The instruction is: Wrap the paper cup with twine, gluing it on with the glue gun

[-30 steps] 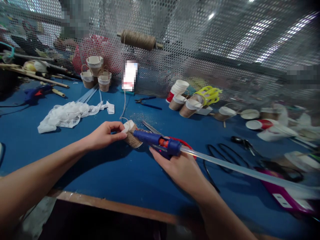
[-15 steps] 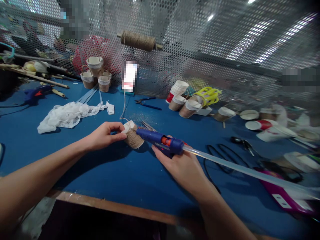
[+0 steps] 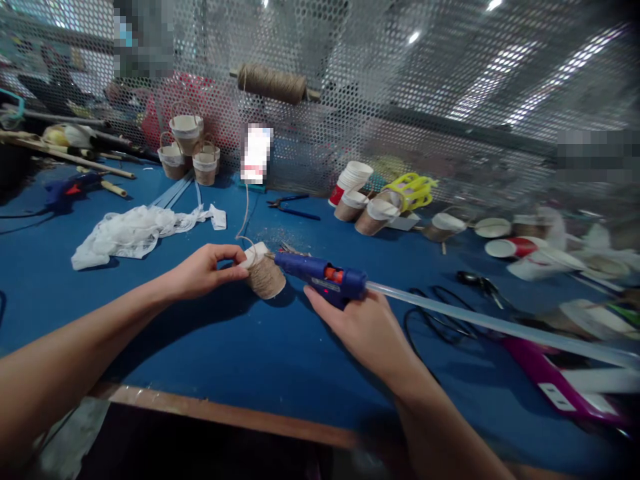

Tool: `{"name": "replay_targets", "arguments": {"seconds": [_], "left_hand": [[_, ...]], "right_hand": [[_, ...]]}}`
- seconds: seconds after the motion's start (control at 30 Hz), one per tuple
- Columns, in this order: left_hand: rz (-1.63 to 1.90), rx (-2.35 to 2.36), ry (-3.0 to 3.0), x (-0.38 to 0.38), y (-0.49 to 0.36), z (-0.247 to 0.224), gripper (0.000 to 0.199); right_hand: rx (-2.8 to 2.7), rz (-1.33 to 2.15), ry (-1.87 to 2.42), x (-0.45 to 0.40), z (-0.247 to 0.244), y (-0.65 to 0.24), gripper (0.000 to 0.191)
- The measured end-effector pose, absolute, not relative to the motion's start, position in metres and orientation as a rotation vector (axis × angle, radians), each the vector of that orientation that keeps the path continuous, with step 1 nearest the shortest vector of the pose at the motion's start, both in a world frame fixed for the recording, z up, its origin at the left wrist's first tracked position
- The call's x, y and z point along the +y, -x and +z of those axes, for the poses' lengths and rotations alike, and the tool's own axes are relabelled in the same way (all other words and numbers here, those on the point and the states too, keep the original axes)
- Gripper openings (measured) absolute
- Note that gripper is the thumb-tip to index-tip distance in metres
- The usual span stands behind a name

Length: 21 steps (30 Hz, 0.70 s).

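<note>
My left hand (image 3: 210, 270) pinches the white rim of a small paper cup (image 3: 267, 277) wrapped in brown twine, which lies tilted above the blue table. A loose strand of twine (image 3: 246, 210) runs from the cup up toward the back. My right hand (image 3: 367, 330) is wrapped round a blue hot glue gun (image 3: 320, 272) with a long clear glue stick (image 3: 450, 313) out of its rear. The gun's nozzle points left and meets the cup near its rim, at the twine's upper edge. Scissors (image 3: 293, 249) lie partly hidden behind the gun.
Pliers (image 3: 295, 207) and white lace (image 3: 135, 230) lie behind my left hand. Finished-looking twine-wrapped cups (image 3: 204, 167) stand at the back left, more cups (image 3: 377, 217) at the right. A twine spool (image 3: 273, 83) hangs on the mesh. A purple power strip (image 3: 555, 393) and black cable sit right.
The glue gun's nozzle has moved slightly up and left, toward the cup's white rim. The cup stays in my left hand, and the whole view has shifted a little.
</note>
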<state>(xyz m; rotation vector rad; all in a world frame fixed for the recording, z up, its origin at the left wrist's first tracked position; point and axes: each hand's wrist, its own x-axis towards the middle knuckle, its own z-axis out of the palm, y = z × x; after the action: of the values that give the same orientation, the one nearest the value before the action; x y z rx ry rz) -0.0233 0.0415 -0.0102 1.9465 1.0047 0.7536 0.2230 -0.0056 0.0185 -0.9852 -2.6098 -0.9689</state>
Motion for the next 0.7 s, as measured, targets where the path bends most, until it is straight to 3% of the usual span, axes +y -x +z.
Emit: {"name": "replay_targets", "arguments": {"seconds": [0.4,0.7], "left_hand": [[0.734,0.994,-1.996,0.045,0.027,-0.014,0.018],[0.693,1.008,-2.011,0.047,0.029,-0.015,0.020]], "right_hand": [[-2.625,-0.813,0.956,-0.005,0.015,-0.225,0.037],[-2.348,0.014,1.312,-0.002,0.026,-0.219,0.026]]}}
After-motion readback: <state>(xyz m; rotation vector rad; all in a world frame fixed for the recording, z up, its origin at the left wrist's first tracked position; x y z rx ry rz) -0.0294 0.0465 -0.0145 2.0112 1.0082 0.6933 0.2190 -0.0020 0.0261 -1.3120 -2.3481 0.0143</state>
